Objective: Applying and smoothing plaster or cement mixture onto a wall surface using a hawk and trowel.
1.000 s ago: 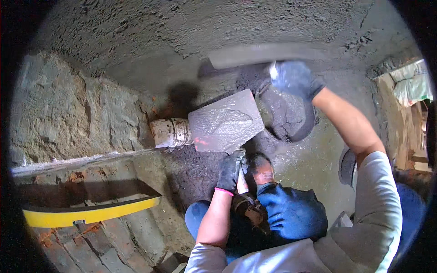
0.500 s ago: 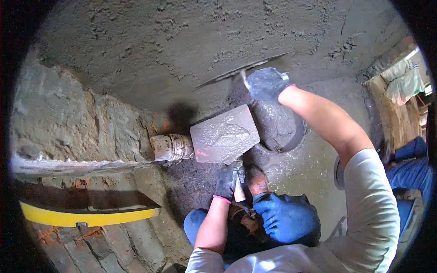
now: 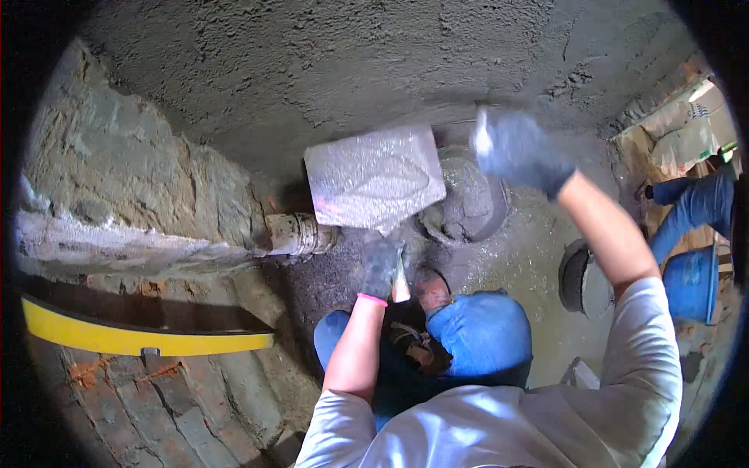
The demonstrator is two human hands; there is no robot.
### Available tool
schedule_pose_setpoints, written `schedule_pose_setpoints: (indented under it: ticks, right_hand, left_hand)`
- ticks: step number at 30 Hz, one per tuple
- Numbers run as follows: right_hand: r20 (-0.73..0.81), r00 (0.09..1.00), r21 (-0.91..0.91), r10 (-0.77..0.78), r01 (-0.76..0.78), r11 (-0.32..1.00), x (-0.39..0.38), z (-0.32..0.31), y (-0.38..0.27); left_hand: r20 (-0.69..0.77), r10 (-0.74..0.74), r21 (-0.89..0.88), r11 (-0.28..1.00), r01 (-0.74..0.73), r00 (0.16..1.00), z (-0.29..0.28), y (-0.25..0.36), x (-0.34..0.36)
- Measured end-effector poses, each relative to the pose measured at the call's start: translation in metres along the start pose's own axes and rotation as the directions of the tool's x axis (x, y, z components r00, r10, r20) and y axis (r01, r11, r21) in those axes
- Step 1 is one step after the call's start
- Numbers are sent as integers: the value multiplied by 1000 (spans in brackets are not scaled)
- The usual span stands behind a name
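Observation:
My left hand (image 3: pixel 379 265), in a dark glove, is closed on the handle (image 3: pixel 400 277) of a square mortar board (image 3: pixel 343 175), held up with wet grey mortar spread on its face. My right hand (image 3: pixel 519 152), blurred, grips a trowel (image 3: pixel 481 134) against the rough render of the wall (image 3: pixel 328 70); its blade is hard to make out. Behind the board, a round container (image 3: pixel 480 214) holds grey mortar. A dirty white pipe (image 3: pixel 300 234) juts from the left wall beneath the board's left corner.
A yellow straightedge (image 3: pixel 148 339) lies along brickwork at lower left. Right of my bent legs are a dark round container (image 3: pixel 585 277) on the wet floor and a blue bucket (image 3: pixel 686 287). Another person's legs in jeans (image 3: pixel 686 210) show at the far right.
The board in my left hand has risen toward the wall. My right hand has moved right since half a second ago. The other person's legs show more fully at the right.

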State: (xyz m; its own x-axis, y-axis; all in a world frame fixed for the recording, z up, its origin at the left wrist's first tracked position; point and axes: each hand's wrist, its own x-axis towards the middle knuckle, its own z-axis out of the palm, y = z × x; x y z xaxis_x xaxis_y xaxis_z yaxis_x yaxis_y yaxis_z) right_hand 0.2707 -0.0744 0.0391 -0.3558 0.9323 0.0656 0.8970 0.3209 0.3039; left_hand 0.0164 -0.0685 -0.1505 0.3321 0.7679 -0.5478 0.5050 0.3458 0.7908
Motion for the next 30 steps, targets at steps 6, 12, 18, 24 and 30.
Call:
schedule_pose_setpoints:
  ticks: [6,12,18,24,30]
  right_hand:
    - [-163,987,165,-19,47,985,-61,57,-56]
    - [41,994,76,105,-108,991,-67,75,-62]
    - [146,970,167,197,-220,961,-110,56,-63]
    - [10,913,160,408,-404,901,-157,120,-8]
    - [-166,764,585,624,-433,686,-133,255,95]
  left_hand:
    - [-60,470,-299,833,-465,881,11,21,8]
    - [246,440,433,748,-504,864,68,6,-8]
    - [151,544,-48,838,-544,825,53,26,42]
    - [435,663,429,442,-788,609,28,75,29]
    - [434,457,597,499,-628,776,22,-6,48]
